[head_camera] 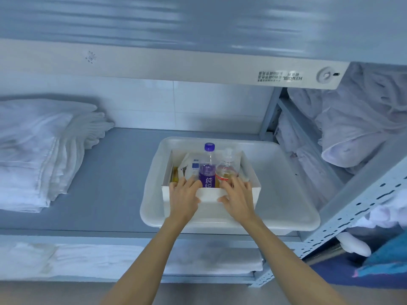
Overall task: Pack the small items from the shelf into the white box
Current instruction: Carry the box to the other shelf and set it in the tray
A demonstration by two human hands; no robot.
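White box (211,195), purple-capped bottle (208,166)

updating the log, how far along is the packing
Done: purple-capped bottle, clear bottle and white pouch stand in the white box. In hand: left hand and right hand grip its near wall; it sits in a white tray. To do: no loose small items show on the shelf, only folded towels.

Upper shelf rail (167,66): brand "HENGBL", printed upside down, above and right of the purple-capped bottle (207,170). Bottle label: "纯"; characters beneath are hidden.
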